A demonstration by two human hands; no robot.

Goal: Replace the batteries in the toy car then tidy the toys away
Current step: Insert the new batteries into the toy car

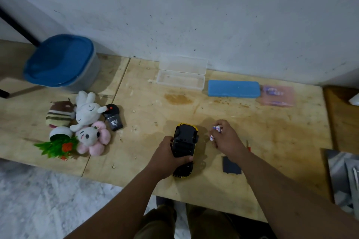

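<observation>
The toy car [185,146] is held upside down on the table [272,122] by the curled left hand [168,156], batteries [216,132] are pinched in the right hand [225,137], and must probably be lined up with the open slot.

A clear case [181,75] is seen open at the bench [155,103] rear edge, centre, lid propped vs. the wall [194,6]. Just right of it a blue case [233,88] is laid shut along the same edge. Next to that, toward the rear right corner, a pink packet [276,95] is seen, blurred. A brown stain [178,99] is marked on the bench in front of the clear case. Off the right edge, grey sheets [343,178] are stacked, partly cut off. Below the front edge, marbled floor [48,200] is visible.
</observation>
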